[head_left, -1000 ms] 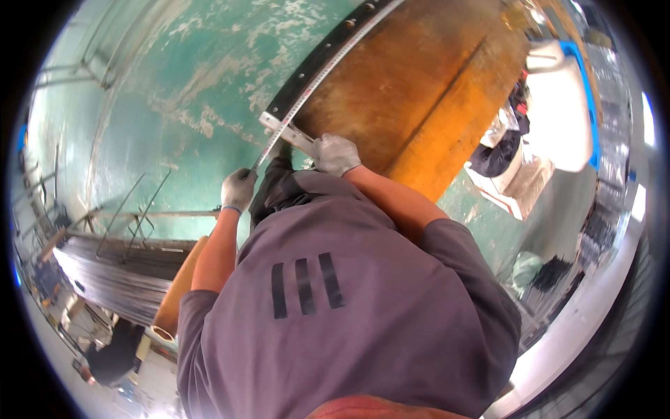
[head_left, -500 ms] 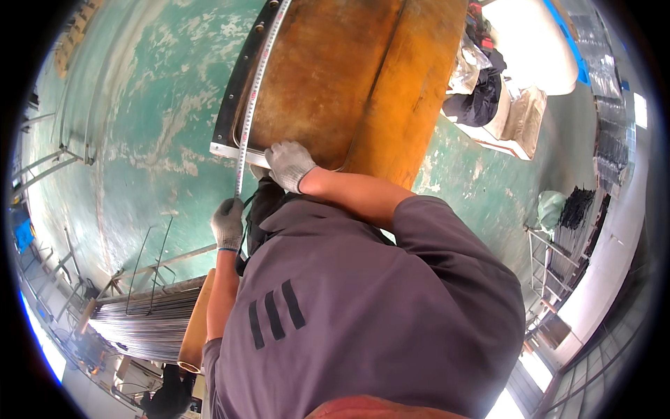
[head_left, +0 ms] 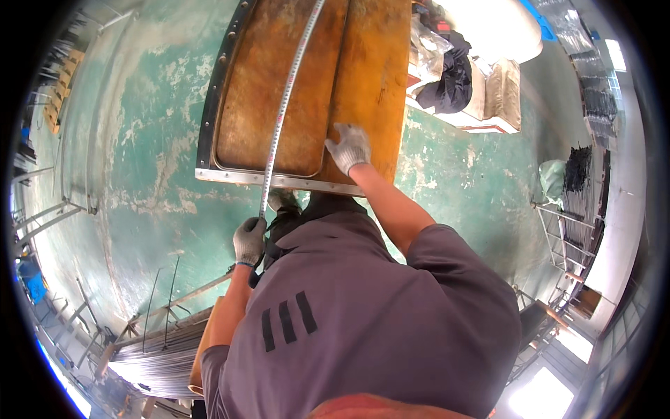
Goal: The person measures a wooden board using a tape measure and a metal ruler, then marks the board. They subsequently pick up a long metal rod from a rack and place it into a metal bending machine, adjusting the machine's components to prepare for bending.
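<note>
A long white tape measure (head_left: 280, 112) runs from my left hand over the near edge of a brown wooden-topped table (head_left: 370, 77) and away past the top of the view. My gloved left hand (head_left: 249, 241) is closed around the tape's near end, just off the table's edge and beside my body. The part inside the fist is hidden. My gloved right hand (head_left: 349, 149) is over the right-hand part of the tabletop, close to the near edge, fingers apart and nothing in it. A dark seam separates this part from a darker round-cornered panel (head_left: 269, 133).
Metal strips edge the table, a dark bolted one (head_left: 211, 105) along its left side. White bundles with a black cloth (head_left: 447, 77) lie right of it. Thin rods (head_left: 157, 356) are stacked at lower left. The green floor (head_left: 153, 209) has worn patches.
My right hand has moved right, off the near edge, and its fingers have spread. The tape has shifted from the table's left side toward the middle of the panel, with my left hand still holding it.
</note>
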`<action>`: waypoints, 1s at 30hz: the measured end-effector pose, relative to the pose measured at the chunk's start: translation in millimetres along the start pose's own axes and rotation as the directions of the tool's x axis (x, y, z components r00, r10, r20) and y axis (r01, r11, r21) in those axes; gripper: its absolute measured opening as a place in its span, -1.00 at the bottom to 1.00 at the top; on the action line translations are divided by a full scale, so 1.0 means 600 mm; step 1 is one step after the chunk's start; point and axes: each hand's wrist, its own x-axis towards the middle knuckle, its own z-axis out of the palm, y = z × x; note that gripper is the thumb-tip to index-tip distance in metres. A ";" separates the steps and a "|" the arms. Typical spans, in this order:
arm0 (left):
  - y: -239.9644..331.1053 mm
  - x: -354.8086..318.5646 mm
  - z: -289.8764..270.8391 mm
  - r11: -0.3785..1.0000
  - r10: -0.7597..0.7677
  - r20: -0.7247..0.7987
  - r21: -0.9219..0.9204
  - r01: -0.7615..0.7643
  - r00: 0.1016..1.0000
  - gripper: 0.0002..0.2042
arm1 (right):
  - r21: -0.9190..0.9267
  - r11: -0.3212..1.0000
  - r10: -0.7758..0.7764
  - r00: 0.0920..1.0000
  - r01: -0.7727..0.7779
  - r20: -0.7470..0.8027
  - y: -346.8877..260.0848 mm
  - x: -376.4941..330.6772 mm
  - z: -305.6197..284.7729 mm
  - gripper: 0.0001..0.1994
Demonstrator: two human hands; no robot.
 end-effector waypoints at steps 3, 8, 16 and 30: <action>0.030 -0.027 0.010 0.999 0.005 -0.026 0.033 -0.004 1.000 -0.66 | -0.015 1.000 0.001 1.000 -0.001 0.001 0.025 0.034 -0.020 -0.48; 0.063 -0.078 0.050 0.989 -0.074 -0.124 0.119 0.089 0.990 -0.67 | -0.014 0.980 -0.198 0.977 0.197 -0.079 0.053 0.078 -0.009 -0.52; 0.053 -0.130 0.167 0.981 -0.113 -0.203 0.131 0.141 0.973 -0.61 | 0.313 0.832 -0.289 0.838 0.459 -0.462 0.023 0.013 -0.061 -0.78; 0.016 -0.126 0.210 0.977 -0.122 -0.171 0.151 0.148 0.978 -0.59 | -0.093 0.652 -0.579 0.572 0.753 0.581 -0.257 -0.065 0.106 -0.73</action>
